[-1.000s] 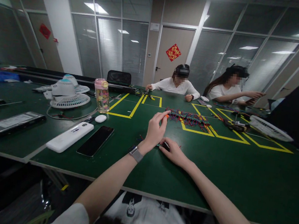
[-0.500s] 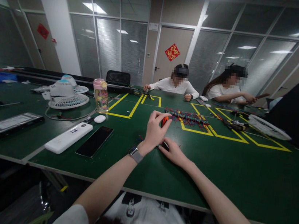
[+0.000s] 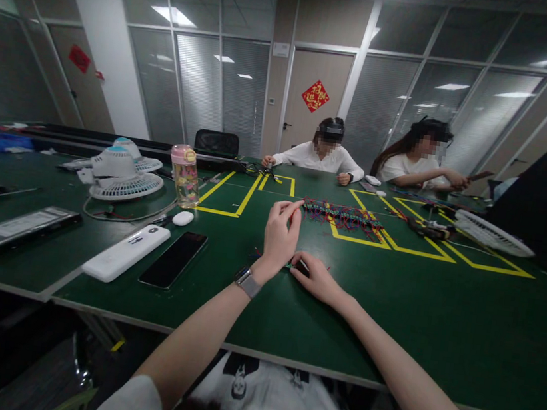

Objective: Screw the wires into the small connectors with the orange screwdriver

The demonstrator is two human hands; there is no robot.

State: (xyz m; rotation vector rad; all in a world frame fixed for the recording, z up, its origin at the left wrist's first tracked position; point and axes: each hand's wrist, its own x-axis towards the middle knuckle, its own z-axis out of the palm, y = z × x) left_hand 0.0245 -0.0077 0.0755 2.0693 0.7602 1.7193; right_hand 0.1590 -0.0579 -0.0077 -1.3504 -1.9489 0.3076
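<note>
My left hand [image 3: 280,238], wearing a watch, is raised just above the table with its fingers closed in a pinch. They grip an orange-handled tool that looks like a small screwdriver, now almost wholly hidden behind the fingers. Low on the table, my right hand [image 3: 317,278] is closed on a small green connector strip [image 3: 288,266]. Thin coloured wires [image 3: 255,254] stick out from its left side, while both hands cover most of the strip. Just beyond lies a long pile of similar wired strips [image 3: 342,216] with red and blue leads.
A black phone [image 3: 173,260], a white power bank [image 3: 127,252] and a pink-lidded bottle [image 3: 185,176] lie or stand to the left. White fan parts [image 3: 124,172] sit behind them. Yellow tape [image 3: 362,241] marks the green table. Two people sit across it.
My left hand has turned, its back now facing me more, so the orange handle seen between its fingers is hidden. My right hand stays in place on the strip.
</note>
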